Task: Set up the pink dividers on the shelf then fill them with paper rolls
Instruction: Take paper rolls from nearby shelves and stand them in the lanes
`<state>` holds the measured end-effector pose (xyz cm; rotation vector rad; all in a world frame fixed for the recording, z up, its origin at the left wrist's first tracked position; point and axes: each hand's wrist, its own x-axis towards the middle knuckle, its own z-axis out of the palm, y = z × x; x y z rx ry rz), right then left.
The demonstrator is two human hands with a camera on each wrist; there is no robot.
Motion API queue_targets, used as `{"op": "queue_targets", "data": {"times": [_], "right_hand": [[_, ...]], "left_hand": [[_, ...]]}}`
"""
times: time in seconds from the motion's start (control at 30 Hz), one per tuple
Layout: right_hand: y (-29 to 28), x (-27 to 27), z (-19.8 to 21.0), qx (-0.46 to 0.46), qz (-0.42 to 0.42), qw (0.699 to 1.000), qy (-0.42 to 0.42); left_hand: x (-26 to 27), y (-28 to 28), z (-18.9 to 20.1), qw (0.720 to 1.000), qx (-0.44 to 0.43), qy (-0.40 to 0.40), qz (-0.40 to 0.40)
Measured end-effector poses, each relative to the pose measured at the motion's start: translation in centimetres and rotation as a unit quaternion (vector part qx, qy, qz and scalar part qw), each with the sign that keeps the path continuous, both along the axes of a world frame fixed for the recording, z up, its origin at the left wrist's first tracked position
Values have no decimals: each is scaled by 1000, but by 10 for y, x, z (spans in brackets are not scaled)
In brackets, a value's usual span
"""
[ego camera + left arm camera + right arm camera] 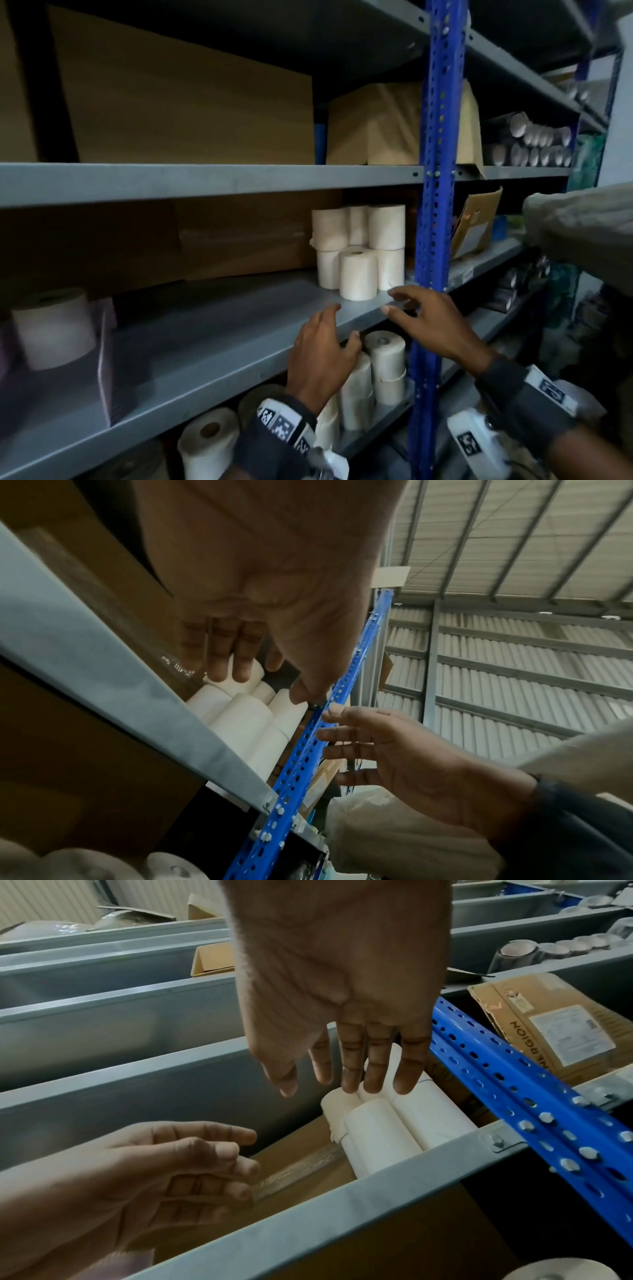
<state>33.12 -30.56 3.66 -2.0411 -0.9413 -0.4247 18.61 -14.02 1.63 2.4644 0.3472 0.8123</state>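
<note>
Head view, nearest first: the left hand (pixel 320 356) and the right hand (pixel 431 325) hover side by side over the front edge of the grey metal shelf (pixel 205 353), both with grip released, fingers spread and loosely bent, holding nothing; the wrist views agree, showing bare palms and no roll between the fingers. Just below that edge, on the next shelf down, more paper rolls (pixel 383 363) stand and lie in a loose group. At the near left of the middle shelf a pink divider (pixel 104 359) stands upright with one paper roll (pixel 51 329) set against its left side, so at least one divider looks set up and partly filled; whether others stand further left cannot be told, as the picture ends there. Between the divider and the hands the shelf surface is bare. Farther back and to the right, just beside the blue upright post (pixel 433 205), a stack of white paper rolls (pixel 358 251) waits, two tiers high, a little beyond the fingertips. By my reading the filling has only begun: most rolls are not yet in a divider, and the hands seem poised to gather from that stack.
</note>
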Motion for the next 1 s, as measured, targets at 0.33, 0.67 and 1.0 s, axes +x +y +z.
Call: {"op": "queue_targets", "data": {"times": [0.33, 0.67, 1.0], "right_hand": [[69, 114, 55, -125, 5, 992, -35], [107, 159, 87, -314, 23, 947, -72], [92, 145, 82, -261, 111, 956, -77]], "left_hand": [[109, 26, 14, 990, -132, -36, 31], [182, 42, 15, 983, -180, -10, 31], [186, 35, 10, 992, -121, 11, 46]]}}
